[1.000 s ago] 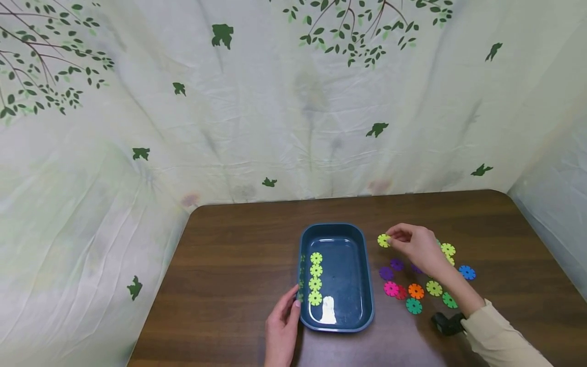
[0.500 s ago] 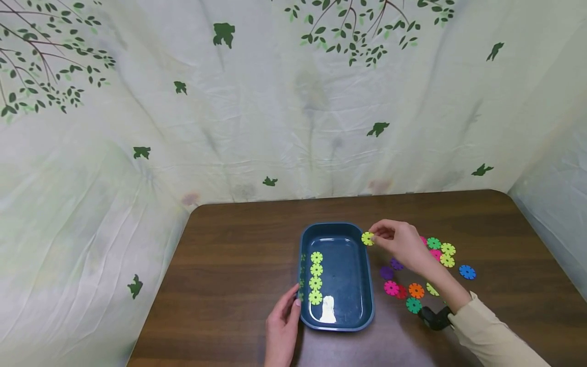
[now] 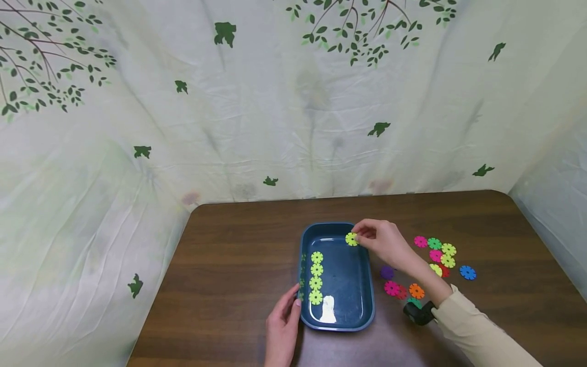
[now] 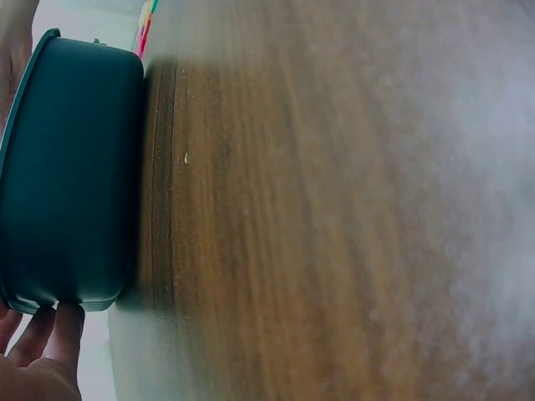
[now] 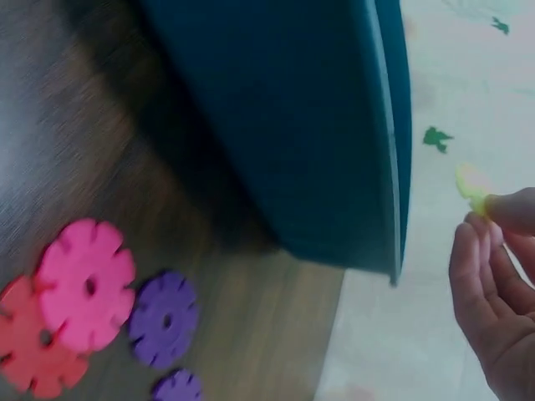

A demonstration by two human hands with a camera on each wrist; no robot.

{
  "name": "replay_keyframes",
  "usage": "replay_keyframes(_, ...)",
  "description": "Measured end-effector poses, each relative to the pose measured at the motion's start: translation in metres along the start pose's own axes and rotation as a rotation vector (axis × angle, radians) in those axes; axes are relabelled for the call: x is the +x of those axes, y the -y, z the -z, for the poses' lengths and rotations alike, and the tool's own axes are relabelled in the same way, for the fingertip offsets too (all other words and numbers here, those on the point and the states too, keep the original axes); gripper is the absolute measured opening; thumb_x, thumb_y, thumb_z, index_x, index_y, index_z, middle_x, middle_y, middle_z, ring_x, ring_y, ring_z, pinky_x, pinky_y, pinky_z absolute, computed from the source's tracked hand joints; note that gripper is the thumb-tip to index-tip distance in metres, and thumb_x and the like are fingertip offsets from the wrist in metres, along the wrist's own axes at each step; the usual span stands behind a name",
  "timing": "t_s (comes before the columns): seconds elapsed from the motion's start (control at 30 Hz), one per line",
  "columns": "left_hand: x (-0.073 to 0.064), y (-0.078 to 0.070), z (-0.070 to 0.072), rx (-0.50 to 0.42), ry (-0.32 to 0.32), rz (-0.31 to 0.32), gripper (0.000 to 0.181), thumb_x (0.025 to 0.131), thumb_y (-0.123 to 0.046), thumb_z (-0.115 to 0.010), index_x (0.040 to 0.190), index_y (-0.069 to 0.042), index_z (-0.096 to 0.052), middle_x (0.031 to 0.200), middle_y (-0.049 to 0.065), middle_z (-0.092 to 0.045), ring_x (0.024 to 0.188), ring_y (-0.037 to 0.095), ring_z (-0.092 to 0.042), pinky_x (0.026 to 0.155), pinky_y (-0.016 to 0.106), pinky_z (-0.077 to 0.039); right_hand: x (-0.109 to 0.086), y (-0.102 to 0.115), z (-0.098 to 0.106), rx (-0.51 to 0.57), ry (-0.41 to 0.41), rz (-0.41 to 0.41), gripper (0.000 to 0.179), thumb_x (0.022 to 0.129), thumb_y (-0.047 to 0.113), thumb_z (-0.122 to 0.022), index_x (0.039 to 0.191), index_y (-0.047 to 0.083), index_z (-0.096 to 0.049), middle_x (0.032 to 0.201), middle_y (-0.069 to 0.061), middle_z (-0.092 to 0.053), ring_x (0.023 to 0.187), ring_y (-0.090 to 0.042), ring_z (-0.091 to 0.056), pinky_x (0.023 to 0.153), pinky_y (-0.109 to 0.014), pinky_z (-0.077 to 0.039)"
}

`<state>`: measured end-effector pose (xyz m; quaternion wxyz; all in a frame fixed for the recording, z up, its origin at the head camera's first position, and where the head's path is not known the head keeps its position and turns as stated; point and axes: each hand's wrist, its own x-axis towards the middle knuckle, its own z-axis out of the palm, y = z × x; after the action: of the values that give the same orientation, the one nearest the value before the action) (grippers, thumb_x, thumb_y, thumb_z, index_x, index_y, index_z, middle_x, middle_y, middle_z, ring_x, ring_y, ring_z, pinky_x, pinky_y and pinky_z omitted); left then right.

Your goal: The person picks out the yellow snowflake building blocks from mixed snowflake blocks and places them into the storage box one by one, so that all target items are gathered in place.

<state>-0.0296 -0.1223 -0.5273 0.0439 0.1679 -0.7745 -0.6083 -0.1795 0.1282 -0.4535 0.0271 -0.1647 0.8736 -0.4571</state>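
My right hand (image 3: pixel 384 242) pinches a yellow-green notched flower-shaped disc (image 3: pixel 351 239) over the far right part of a dark blue tray (image 3: pixel 337 328). In the right wrist view, thumb and fingertips hold this disc (image 5: pixel 473 185) by its edge, above the height of the tray's rim (image 5: pixel 386 125). Inside the tray, along its left side, lies a column of several matching yellow-green discs (image 3: pixel 316 283). My left hand (image 3: pixel 282 326) holds the tray's near left edge; in the left wrist view its fingers (image 4: pixel 64 334) touch the outer wall just below the rim.
Several loose discs lie right of the tray on the brown table (image 3: pixel 243 265), among them a blue disc (image 3: pixel 468 272), an orange disc (image 3: pixel 416 291) and a purple disc (image 3: pixel 387 272). A black wrist camera (image 3: pixel 418 313) hangs under my right forearm. A leaf-printed cloth (image 3: pixel 312 127) rises behind the table.
My right hand has carried the yellow-green disc leftward from the table, across the tray's right rim, to over its inside. The left hand and the tray have stayed put.
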Motion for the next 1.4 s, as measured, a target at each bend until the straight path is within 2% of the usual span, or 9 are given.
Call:
replay_keyframes(0.13,0.0,-0.001,0.0,0.001,0.002,-0.005,0.032,0.097,-0.01,-0.061,0.128,-0.02,-0.065,0.132,0.005,-0.061,0.121,0.025,-0.058,0.099,0.036,-0.048,0.005,0.006,-0.005,0.009,0.042,0.014,0.014,0.089,0.005,-0.071,0.102,0.009,-0.071,0.091,-0.001,-0.067,0.079,-0.017,-0.06,0.072,-0.03,-0.058)
replay_keyframes(0.3,-0.002,-0.001,0.001,-0.024,0.0,-0.049,0.032,0.097,-0.008,-0.061,0.128,-0.017,-0.066,0.131,0.007,-0.062,0.119,0.025,-0.059,0.099,0.035,-0.048,0.012,0.013,-0.009,0.009,0.08,0.014,0.013,0.089,0.006,-0.071,0.102,0.01,-0.072,0.091,0.0,-0.067,0.08,-0.017,-0.06,0.072,-0.029,-0.058)
replay_keyframes(0.47,-0.002,-0.002,0.001,-0.023,-0.006,-0.072,0.032,0.096,-0.006,-0.062,0.127,-0.016,-0.066,0.129,0.005,-0.063,0.119,0.022,-0.059,0.1,0.034,-0.048,0.02,0.02,-0.015,-0.005,0.083,0.024,0.012,0.09,0.006,-0.069,0.102,0.009,-0.071,0.09,0.0,-0.067,0.079,-0.016,-0.061,0.071,-0.029,-0.057)
replay_keyframes(0.63,-0.002,-0.002,0.001,-0.011,-0.012,-0.063,0.032,0.097,-0.009,-0.062,0.127,-0.018,-0.066,0.129,0.004,-0.063,0.119,0.021,-0.059,0.099,0.034,-0.049,0.026,0.028,-0.022,-0.005,0.071,0.023,0.013,0.091,0.006,-0.068,0.103,0.009,-0.071,0.091,0.0,-0.067,0.08,-0.016,-0.061,0.072,-0.03,-0.057)
replay_keyframes(0.87,-0.002,0.0,0.0,-0.038,-0.01,-0.076,0.032,0.096,-0.008,-0.063,0.127,-0.016,-0.066,0.13,0.006,-0.063,0.119,0.023,-0.059,0.099,0.035,-0.048,0.035,0.035,-0.03,0.018,0.076,0.002,0.013,0.09,0.004,-0.066,0.102,0.006,-0.071,0.089,-0.001,-0.066,0.079,-0.017,-0.06,0.072,-0.032,-0.056)
replay_keyframes(1.17,-0.002,0.002,0.0,-0.063,-0.011,-0.077,0.032,0.096,-0.008,-0.064,0.127,-0.017,-0.066,0.129,0.004,-0.063,0.118,0.02,-0.059,0.1,0.032,-0.048,0.043,0.033,-0.049,0.03,-0.011,-0.03,0.012,0.09,0.003,-0.066,0.1,0.004,-0.072,0.088,-0.004,-0.068,0.078,-0.018,-0.06,0.072,-0.034,-0.056)
replay_keyframes(1.4,-0.002,0.0,0.0,-0.028,-0.013,-0.071,0.032,0.096,-0.008,-0.062,0.127,-0.018,-0.066,0.13,0.005,-0.063,0.12,0.022,-0.059,0.1,0.035,-0.047,0.046,0.025,-0.065,0.029,-0.053,-0.083,0.01,0.089,0.003,-0.067,0.097,0.006,-0.074,0.085,-0.003,-0.067,0.073,-0.017,-0.058,0.066,-0.032,-0.052)
